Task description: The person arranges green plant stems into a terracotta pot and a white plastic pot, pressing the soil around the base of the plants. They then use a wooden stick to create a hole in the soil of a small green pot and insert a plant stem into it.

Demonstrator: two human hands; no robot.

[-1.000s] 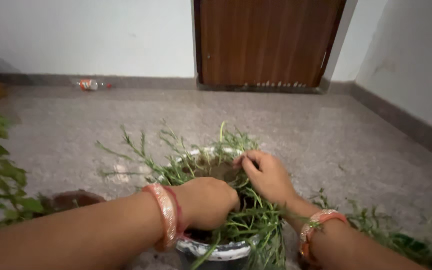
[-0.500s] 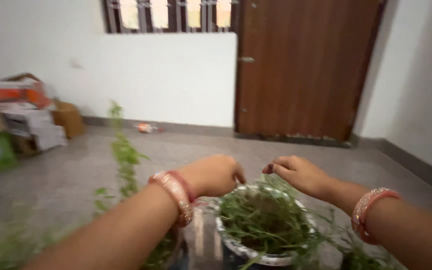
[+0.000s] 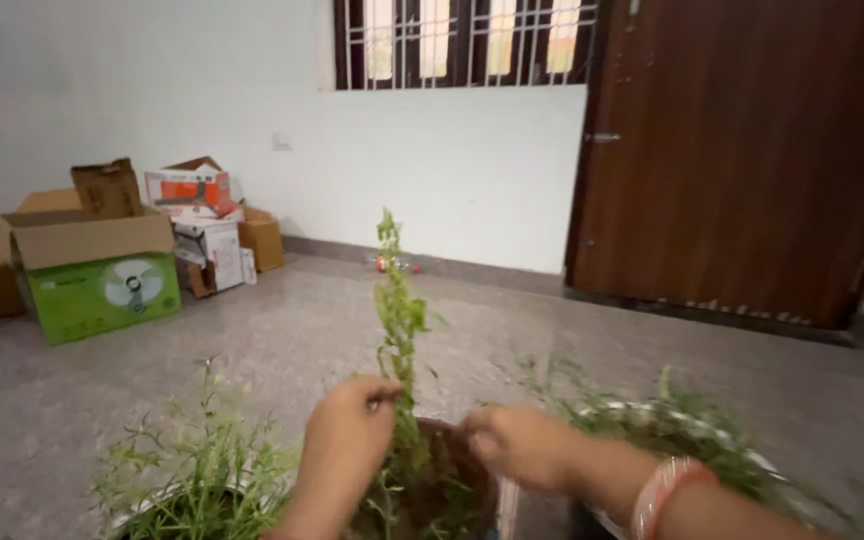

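Tall leafy stem point(image 3: 395, 300) is pinched low down between the fingertips of the left hand point(image 3: 347, 445), and it rises upright from the brown pot point(image 3: 442, 490) at the bottom centre of the view. Just to the right, the right hand point(image 3: 512, 445) is seen blurred over the same pot; whether it is closed on anything cannot be told. A pink bangle point(image 3: 660, 495) is worn on the right wrist. The brown pot is flanked by a pot of thin grassy shoots point(image 3: 192, 475) on the left and a white-rimmed pot point(image 3: 682, 425) of fine greenery on the right. Further off, by the left wall, a green carton point(image 3: 102, 290) with a round white fan picture is set on the speckled floor point(image 3: 282, 340), with brown and white-and-orange boxes point(image 3: 197, 200) stacked behind it. A small bottle point(image 3: 392, 264) lies at the foot of the white wall, left of the brown door point(image 3: 742, 150).
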